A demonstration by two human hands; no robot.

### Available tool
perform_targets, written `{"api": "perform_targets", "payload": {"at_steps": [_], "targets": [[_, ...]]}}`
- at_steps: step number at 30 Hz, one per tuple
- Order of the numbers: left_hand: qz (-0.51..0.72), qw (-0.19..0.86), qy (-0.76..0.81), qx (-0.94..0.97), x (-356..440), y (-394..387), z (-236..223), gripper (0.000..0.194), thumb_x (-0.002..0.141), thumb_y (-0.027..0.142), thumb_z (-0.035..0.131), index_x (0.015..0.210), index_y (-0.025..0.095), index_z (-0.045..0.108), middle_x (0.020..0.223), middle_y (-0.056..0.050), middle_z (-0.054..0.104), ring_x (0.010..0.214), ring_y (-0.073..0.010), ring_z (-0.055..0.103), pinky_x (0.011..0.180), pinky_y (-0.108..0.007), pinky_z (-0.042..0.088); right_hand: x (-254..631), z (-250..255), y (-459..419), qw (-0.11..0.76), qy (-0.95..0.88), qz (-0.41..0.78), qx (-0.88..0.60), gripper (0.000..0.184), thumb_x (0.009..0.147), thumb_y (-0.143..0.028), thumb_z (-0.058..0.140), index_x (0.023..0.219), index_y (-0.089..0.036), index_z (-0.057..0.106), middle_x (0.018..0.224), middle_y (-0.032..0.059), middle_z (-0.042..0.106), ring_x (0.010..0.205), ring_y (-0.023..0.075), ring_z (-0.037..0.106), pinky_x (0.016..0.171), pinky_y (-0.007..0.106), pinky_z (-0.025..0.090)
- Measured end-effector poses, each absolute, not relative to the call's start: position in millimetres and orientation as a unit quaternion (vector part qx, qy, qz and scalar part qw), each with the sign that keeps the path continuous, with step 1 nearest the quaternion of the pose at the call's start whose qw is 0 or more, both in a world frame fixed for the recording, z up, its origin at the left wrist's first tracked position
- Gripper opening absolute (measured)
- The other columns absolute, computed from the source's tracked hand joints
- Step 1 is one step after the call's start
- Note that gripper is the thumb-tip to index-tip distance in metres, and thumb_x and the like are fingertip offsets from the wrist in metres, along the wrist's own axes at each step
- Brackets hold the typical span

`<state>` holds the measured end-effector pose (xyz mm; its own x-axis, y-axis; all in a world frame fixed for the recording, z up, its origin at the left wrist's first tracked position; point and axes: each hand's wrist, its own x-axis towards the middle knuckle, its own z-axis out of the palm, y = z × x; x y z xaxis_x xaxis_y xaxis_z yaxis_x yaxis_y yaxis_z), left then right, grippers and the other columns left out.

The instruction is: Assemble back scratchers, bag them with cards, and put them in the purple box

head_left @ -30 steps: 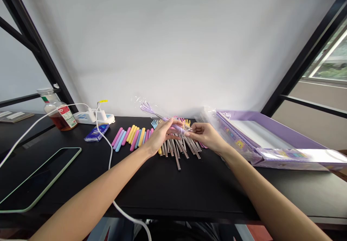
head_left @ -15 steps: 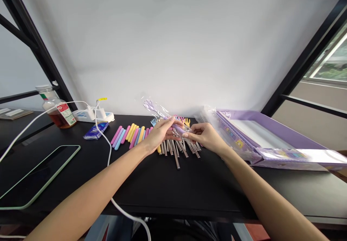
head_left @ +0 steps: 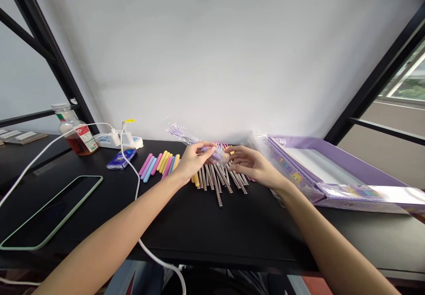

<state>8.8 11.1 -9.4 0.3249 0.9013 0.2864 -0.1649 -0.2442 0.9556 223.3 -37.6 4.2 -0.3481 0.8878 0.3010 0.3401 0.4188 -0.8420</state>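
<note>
A purple back scratcher (head_left: 175,130) with a hand-shaped head lies inside a clear plastic sleeve. My left hand (head_left: 195,158) is closed around its handle end, and the head points up and to the left. Just right of the sleeve's crumpled end is my right hand (head_left: 249,164), its fingers stretched and apart; whether the fingertips touch the plastic is hard to tell. Beneath both hands, a pile of metal rods (head_left: 217,188) with pink, blue and yellow hand-shaped heads (head_left: 223,146) spreads over the black table. Coloured handles (head_left: 163,162) lie in a row to the left.
A purple box tray (head_left: 358,162) stands at right, with clear plastic sleeves (head_left: 262,141) beside it. To the left are a phone (head_left: 49,215), a blue tissue pack (head_left: 121,158), a power strip (head_left: 108,140) and a bottle (head_left: 78,131). A white cable (head_left: 137,184) crosses the table (head_left: 186,233).
My right hand has let go of the sleeve's end and its fingers have spread. The wrapped back scratcher, in my left hand, has shifted slightly left. The view has turned a little.
</note>
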Motion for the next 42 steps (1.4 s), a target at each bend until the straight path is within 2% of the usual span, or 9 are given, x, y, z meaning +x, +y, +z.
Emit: {"api": "perform_targets", "payload": {"at_steps": [4, 13, 17, 21, 25, 27, 30, 33, 42], "targets": [[0.492, 0.521, 0.306, 0.626, 12.2, 5.1, -7.5, 0.031, 0.082, 0.039, 0.075, 0.101, 0.014, 0.073, 0.093, -0.009, 0.073, 0.084, -0.0190, 0.069, 0.076, -0.033, 0.062, 221.9, -1.1, -33.9, 0.393, -0.765, 0.308, -0.407, 0.029, 0.085, -0.034, 0.071, 0.109, -0.019, 0.066, 0.105, 0.0080, 0.071, 0.091, 0.0212, 0.069, 0.080, 0.035, 0.056], [0.482, 0.486, 0.296, 0.666, 11.3, 5.4, -9.2, 0.027, 0.086, 0.037, 0.071, 0.102, 0.015, 0.072, 0.093, -0.008, 0.072, 0.078, -0.0179, 0.069, 0.073, -0.033, 0.062, 218.4, 0.2, -35.1, 0.432, -0.694, 0.399, -0.414, 0.033, 0.080, -0.045, 0.079, 0.086, -0.017, 0.063, 0.076, 0.0047, 0.069, 0.070, 0.0172, 0.067, 0.068, 0.032, 0.055], [0.488, 0.490, 0.292, 0.660, 11.8, 3.9, -8.3, 0.028, 0.086, 0.038, 0.071, 0.103, 0.015, 0.071, 0.095, -0.009, 0.072, 0.080, -0.0184, 0.069, 0.073, -0.032, 0.062, 220.9, 1.3, -34.7, 0.451, -0.670, 0.411, -0.422, 0.033, 0.077, -0.041, 0.082, 0.090, -0.018, 0.062, 0.073, 0.0021, 0.068, 0.064, 0.0169, 0.068, 0.066, 0.032, 0.056], [0.508, 0.518, 0.297, 0.621, 9.9, 6.1, -6.4, 0.024, 0.086, 0.033, 0.071, 0.103, 0.016, 0.071, 0.099, -0.008, 0.071, 0.087, -0.0176, 0.068, 0.075, -0.029, 0.060, 230.0, 5.7, -37.3, 0.397, -0.691, 0.465, -0.384, 0.028, 0.080, -0.034, 0.080, 0.100, -0.016, 0.070, 0.094, 0.0088, 0.074, 0.083, 0.0212, 0.072, 0.077, 0.035, 0.057], [0.495, 0.603, 0.284, 0.558, 5.8, 10.0, -4.0, 0.027, 0.085, 0.030, 0.072, 0.107, 0.016, 0.066, 0.089, -0.006, 0.071, 0.080, -0.0151, 0.068, 0.074, -0.028, 0.057, 235.6, 9.4, -40.8, 0.388, -0.701, 0.520, -0.296, 0.050, 0.081, -0.031, 0.077, 0.129, -0.023, 0.063, 0.126, 0.0118, 0.068, 0.101, 0.0243, 0.069, 0.084, 0.039, 0.056], [0.476, 0.633, 0.263, 0.551, 5.7, 9.0, -3.4, 0.033, 0.085, 0.030, 0.074, 0.112, 0.016, 0.063, 0.090, -0.006, 0.071, 0.082, -0.0154, 0.069, 0.077, -0.029, 0.057, 233.5, 8.2, -40.1, 0.410, -0.707, 0.473, -0.328, 0.048, 0.079, -0.032, 0.080, 0.123, -0.022, 0.064, 0.110, 0.0097, 0.072, 0.089, 0.0210, 0.068, 0.080, 0.036, 0.055], [0.447, 0.633, 0.250, 0.581, 9.3, 3.1, -3.8, 0.041, 0.084, 0.034, 0.076, 0.119, 0.018, 0.061, 0.091, -0.005, 0.068, 0.083, -0.0160, 0.068, 0.080, -0.033, 0.059, 225.4, 4.1, -36.9, 0.450, -0.714, 0.380, -0.378, 0.029, 0.073, -0.038, 0.085, 0.086, -0.018, 0.068, 0.080, 0.0035, 0.066, 0.074, 0.0165, 0.061, 0.071, 0.032, 0.051], [0.431, 0.597, 0.237, 0.633, 13.8, -3.8, -5.1, 0.045, 0.084, 0.039, 0.077, 0.121, 0.022, 0.060, 0.092, -0.003, 0.063, 0.081, -0.0164, 0.067, 0.077, -0.036, 0.061, 216.7, 0.6, -35.1, 0.487, -0.700, 0.359, -0.379, 0.035, 0.073, -0.045, 0.083, 0.071, -0.018, 0.061, 0.077, 0.0017, 0.060, 0.073, 0.0160, 0.057, 0.070, 0.032, 0.050], [0.420, 0.474, 0.241, 0.736, 10.1, -2.7, -6.7, 0.037, 0.085, 0.046, 0.073, 0.108, 0.023, 0.055, 0.095, -0.001, 0.061, 0.071, -0.0107, 0.059, 0.065, -0.024, 0.050, 210.9, 0.6, -38.8, 0.444, -0.617, 0.493, -0.422, 0.045, 0.078, -0.042, 0.082, 0.108, -0.022, 0.055, 0.069, -0.0028, 0.063, 0.057, 0.0126, 0.057, 0.057, 0.028, 0.047]]}}
